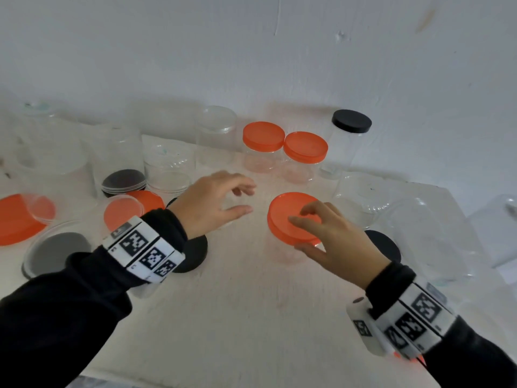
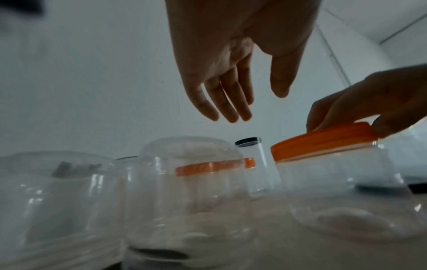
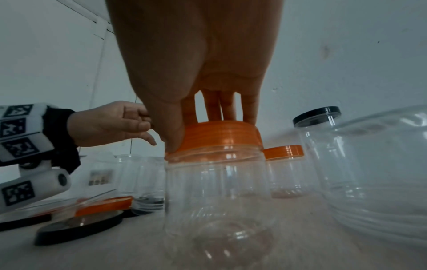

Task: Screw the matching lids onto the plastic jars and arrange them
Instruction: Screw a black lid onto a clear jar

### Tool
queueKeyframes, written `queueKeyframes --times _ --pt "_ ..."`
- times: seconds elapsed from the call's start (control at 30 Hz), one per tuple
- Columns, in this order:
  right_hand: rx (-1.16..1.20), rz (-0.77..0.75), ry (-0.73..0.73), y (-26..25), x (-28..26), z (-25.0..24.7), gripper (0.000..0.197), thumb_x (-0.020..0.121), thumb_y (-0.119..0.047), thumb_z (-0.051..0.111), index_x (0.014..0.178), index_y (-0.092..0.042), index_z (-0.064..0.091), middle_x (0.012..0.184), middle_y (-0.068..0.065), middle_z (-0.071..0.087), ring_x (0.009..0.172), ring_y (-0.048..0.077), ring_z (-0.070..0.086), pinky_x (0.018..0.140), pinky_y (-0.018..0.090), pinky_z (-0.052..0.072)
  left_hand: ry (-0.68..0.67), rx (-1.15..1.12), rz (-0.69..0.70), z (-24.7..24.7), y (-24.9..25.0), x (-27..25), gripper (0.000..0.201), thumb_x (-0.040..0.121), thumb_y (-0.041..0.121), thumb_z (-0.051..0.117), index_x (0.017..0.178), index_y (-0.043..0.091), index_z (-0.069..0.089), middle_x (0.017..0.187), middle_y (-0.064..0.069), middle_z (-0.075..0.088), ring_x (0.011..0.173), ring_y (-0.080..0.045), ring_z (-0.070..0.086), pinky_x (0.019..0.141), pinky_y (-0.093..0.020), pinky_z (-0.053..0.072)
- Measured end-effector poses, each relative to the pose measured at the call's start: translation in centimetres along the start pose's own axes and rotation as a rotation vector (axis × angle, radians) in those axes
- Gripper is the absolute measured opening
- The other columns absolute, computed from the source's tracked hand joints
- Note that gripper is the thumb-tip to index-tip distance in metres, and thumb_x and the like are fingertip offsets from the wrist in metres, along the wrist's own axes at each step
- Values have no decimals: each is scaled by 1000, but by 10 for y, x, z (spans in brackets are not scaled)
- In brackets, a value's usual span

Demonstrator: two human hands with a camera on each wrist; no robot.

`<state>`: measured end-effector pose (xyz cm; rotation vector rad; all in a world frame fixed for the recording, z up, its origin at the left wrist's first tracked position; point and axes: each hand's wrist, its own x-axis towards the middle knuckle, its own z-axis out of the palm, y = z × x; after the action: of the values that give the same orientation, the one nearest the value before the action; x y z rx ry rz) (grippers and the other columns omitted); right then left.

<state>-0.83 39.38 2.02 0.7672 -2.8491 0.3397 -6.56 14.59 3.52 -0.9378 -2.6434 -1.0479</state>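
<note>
An orange lid (image 1: 291, 217) is gripped from above by the right hand (image 1: 335, 236), the thumb set against its near-left edge and the fingers curled over its top and far rim; the lid sits slightly tilted on the mouth of a clear plastic jar (image 3: 217, 197) that stands upright on the white table (image 1: 237, 317), near the middle. The left hand (image 1: 212, 203) is held just to the left of that lid, apart from it, with its fingers spread and loosely bent and nothing in its grasp. Behind the hands, two small clear jars with orange lids (image 1: 284, 148) are seen standing side by side and touching, and to their right a taller clear jar closed with a black lid (image 1: 351, 121) is placed; all three appear empty. Further clear jars without lids are ranged along the back left, one of them (image 1: 216, 135) just left of the orange-lidded pair, and no contents can be made out in them. At the left of the table loose lids are scattered: a large orange lid (image 1: 16, 219), a black lid (image 1: 58, 252) lying under a clear round piece, and a stack of dark lids (image 1: 124, 182). Another black lid (image 1: 384, 245) is partly hidden behind the right wrist. At the right, large clear jars (image 1: 425, 233) are grouped; whether anything lies inside them cannot be told.
</note>
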Motion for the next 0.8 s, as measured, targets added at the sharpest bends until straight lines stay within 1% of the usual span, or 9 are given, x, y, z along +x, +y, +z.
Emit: queueKeyframes --times 0.03,0.07,0.1,0.13,0.23,0.33,0.4,0.53,0.8 --pt "-8 19 12 3 5 2 39 74 -28 64 110 -12 64 106 13 59 88 32 61 58 40 55 56 67 23 0 -5 4 39 81 25 69 117 16 59 109 5 62 99 -3 52 85 -12 38" --pt "-20 38 20 6 12 4 38 74 -24 64 109 -10 65 106 15 59 89 35 61 59 43 55 90 138 28 1 -10 9 42 81 29 69 118 14 58 113 1 60 105 -9 50 91 -21 39" --pt "-29 59 20 9 19 6 37 75 -20 66 110 -8 65 108 17 59 91 37 60 60 45 55 101 211 12 2 -16 13 48 80 34 69 120 13 56 119 -2 58 112 -15 47 95 -31 39" --pt "-41 74 21 11 26 6 36 76 -16 68 111 -7 64 110 18 58 94 38 59 64 47 55 88 276 -25 4 -22 18 56 78 41 69 123 12 54 126 -3 54 118 -19 44 98 -37 37" --pt "-57 119 3 15 46 7 40 85 -16 63 124 -8 57 124 16 52 110 35 52 81 42 48 -33 409 -172 9 -34 25 78 73 56 66 136 16 41 145 -1 35 133 -22 27 110 -43 21" --pt "-84 151 -57 18 64 8 45 92 -21 53 135 -13 46 134 10 45 121 28 44 92 36 42 -127 569 -264 16 -40 27 82 76 63 56 142 22 30 153 4 20 140 -19 12 113 -50 5" --pt "-72 141 -63 20 74 11 46 93 -21 52 137 -14 44 135 9 45 122 28 42 93 37 41 -113 594 -291 19 -43 28 79 78 62 54 142 23 29 153 5 20 141 -18 11 113 -50 5" --pt "-32 147 -33 24 92 19 45 93 -21 52 137 -14 45 133 9 47 123 26 42 96 39 42 -69 535 -292 18 -46 30 75 78 59 58 140 24 33 151 7 25 140 -16 15 112 -44 10" --pt "-7 186 60 29 116 32 43 92 -21 54 134 -11 49 130 11 51 119 28 45 93 38 40 -67 515 -280 16 -47 29 75 79 58 58 141 25 32 151 8 24 140 -16 14 112 -42 10"
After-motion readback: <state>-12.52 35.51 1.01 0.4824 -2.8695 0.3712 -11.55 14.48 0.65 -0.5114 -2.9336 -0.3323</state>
